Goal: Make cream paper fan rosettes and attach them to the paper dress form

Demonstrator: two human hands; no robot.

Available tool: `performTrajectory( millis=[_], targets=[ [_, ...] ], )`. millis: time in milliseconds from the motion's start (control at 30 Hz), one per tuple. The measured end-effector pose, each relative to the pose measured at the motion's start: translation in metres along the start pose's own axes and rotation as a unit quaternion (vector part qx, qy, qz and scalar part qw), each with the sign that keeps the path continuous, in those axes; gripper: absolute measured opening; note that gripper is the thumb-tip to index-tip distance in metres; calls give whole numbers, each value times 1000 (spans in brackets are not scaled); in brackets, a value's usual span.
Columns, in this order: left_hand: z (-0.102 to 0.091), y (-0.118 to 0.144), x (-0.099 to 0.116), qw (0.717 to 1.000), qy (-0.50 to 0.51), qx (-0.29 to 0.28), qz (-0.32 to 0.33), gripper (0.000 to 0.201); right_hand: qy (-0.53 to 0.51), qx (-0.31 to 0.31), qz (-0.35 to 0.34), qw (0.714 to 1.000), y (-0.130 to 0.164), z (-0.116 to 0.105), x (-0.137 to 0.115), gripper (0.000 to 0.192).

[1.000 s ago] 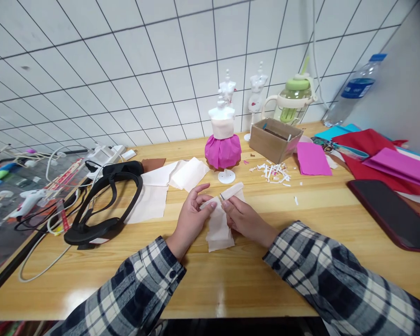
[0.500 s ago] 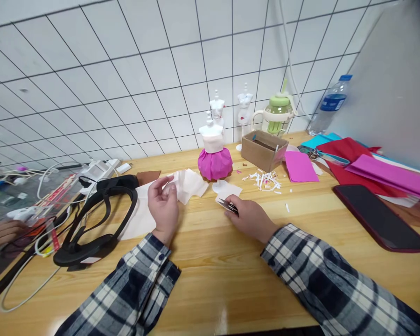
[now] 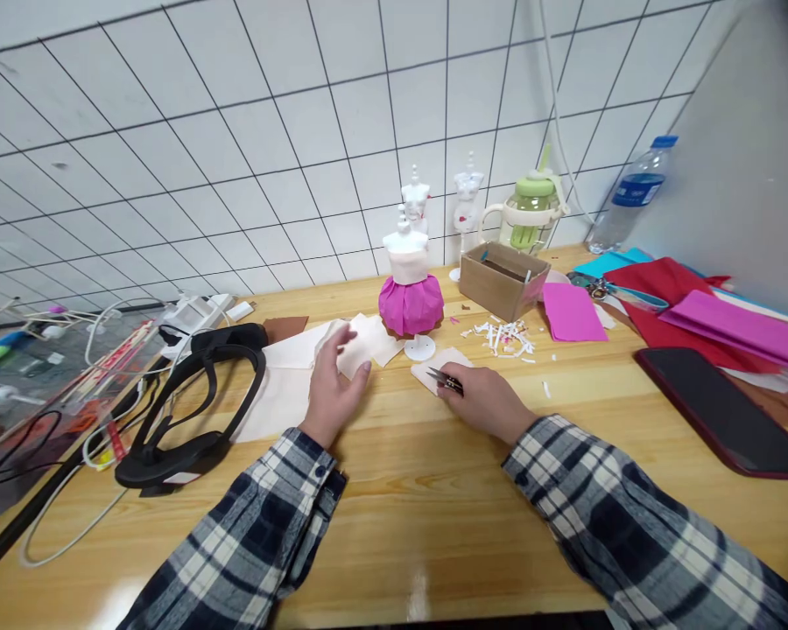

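A wall (image 3: 236,131) of white square tiles with dark grout runs behind a light wooden table (image 3: 433,525). At the right, a plain grey panel (image 3: 749,175) stands against the table's far corner. Even light falls on the wood, leaving soft glare on the varnish near the front edge.

Wooden table (image 3: 433,490) bearing cream paper sheets (image 3: 289,376), black headset (image 3: 190,402), pink-skirted mannequin (image 3: 411,293), cardboard box (image 3: 504,278), paper scraps (image 3: 503,337), coloured sheets (image 3: 696,306) and dark tablet (image 3: 722,407).
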State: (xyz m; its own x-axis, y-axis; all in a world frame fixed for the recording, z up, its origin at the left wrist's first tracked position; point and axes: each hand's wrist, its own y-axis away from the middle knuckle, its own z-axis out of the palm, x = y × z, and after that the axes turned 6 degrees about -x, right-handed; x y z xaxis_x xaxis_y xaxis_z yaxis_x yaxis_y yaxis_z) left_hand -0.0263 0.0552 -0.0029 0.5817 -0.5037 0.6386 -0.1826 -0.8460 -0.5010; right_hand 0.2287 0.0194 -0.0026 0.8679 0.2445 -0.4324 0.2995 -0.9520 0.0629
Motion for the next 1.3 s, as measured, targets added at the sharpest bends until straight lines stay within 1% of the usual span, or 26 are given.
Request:
performTrajectory(
  millis=[67,100,133,200,267,367,400,467,567,667,767,833,867,900,933,967,1000,1033,1067,1100,1133,1167,1200,1233,1267,1300],
  targets=[
    [1,11,15,994,41,-88,-49,39,-77,27,-41,996,1,0,-2,22],
    [3,16,22,984,67,-148,-73,39,-111,35,-63,991,2,0,-3,21],
    [7,21,29,971,104,-190,-97,45,-138,35,-86,986,2,0,-5,19],
    [14,28,40,942,194,-237,-135,50,-174,23,-134,975,5,2,-8,17],
    [19,32,45,918,266,-238,-171,41,-191,14,-160,968,6,3,-10,16],
    [19,33,44,902,326,-190,-212,31,-207,6,-165,964,7,5,-10,17],
    [18,32,43,898,337,-176,-221,30,-223,10,-151,963,6,5,-8,20],
    [14,32,40,889,363,-167,-225,30,-268,31,-94,958,3,6,-5,31],
    [11,33,40,867,412,-189,-204,33,-302,46,-5,952,-3,8,1,44],
    [15,37,44,853,436,-209,-198,33,-230,7,18,973,-4,9,0,48],
    [19,38,45,846,450,-205,-198,32,-69,-22,21,997,0,10,-6,36],
    [12,35,44,846,442,-211,-211,27,24,-29,16,999,4,8,-9,30],
    [5,34,44,842,431,-233,-225,26,51,-31,16,998,5,7,-9,31],
    [-5,32,44,824,416,-295,-246,27,67,-31,14,997,5,6,-8,33],
    [-17,30,43,782,412,-389,-261,31,74,-34,8,997,6,4,-6,34],
    [-29,28,43,720,407,-492,-272,37,77,-39,-3,996,5,2,-3,35],
    [-40,26,43,649,397,-593,-266,47,78,-46,-20,996,5,0,0,36],
    [-49,24,42,588,389,-665,-245,55,79,-53,-39,995,4,-2,3,36],
    [-54,23,41,611,402,-641,-231,57,82,-59,-56,993,3,-3,5,36],
    [-55,21,40,709,411,-527,-227,56,84,-63,-71,992,3,-4,7,37],
    [-53,20,38,810,385,-388,-213,49,86,-63,-83,991,2,-4,9,37],
    [-47,19,36,892,325,-259,-179,39,86,-61,-92,990,2,-4,9,37],
    [-40,18,33,943,240,-185,-135,33,85,-57,-97,990,3,-4,9,36],
    [-32,18,31,970,155,-168,-80,34,83,-54,-99,990,3,-4,8,36],
    [-24,18,29,978,96,-184,-27,39,81,-52,-98,991,3,-3,8,36],
    [-18,19,27,974,57,-219,11,41,79,-51,-91,991,3,-3,7,36]
  ],
)
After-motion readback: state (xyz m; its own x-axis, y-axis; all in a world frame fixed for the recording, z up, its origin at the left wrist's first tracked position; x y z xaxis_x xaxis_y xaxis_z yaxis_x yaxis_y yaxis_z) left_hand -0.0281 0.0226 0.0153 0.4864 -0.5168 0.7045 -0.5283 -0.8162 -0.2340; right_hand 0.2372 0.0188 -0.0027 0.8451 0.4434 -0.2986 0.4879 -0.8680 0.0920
